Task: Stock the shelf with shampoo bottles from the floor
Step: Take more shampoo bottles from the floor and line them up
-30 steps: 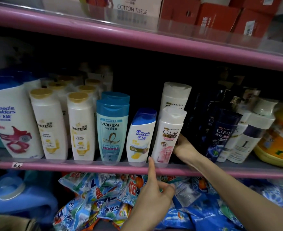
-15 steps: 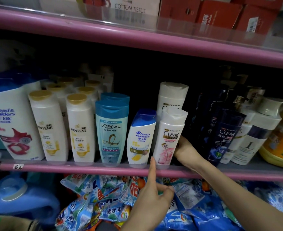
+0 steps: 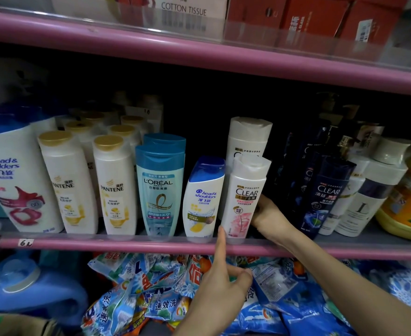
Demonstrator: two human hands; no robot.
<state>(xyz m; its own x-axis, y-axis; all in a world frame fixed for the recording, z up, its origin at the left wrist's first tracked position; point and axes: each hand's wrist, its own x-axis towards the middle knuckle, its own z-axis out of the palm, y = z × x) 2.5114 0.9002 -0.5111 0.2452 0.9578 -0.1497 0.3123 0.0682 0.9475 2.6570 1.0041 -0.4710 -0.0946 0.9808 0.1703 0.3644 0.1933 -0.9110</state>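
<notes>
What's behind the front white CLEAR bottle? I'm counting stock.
Behind the front white CLEAR bottle stands a taller white bottle; its lower half is covered. The right hand reaches in beside them; anything deeper is dark.

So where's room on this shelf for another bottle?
Only beside the right hand: a dark gap between the white Clear bottle and the dark Clear bottle. Leftward, from the L'Oreal bottle to the Pantene bottles, bottles stand packed.

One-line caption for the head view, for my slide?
Right hand grips a white Clear bottle on the pink shelf; left hand points at it.
</notes>
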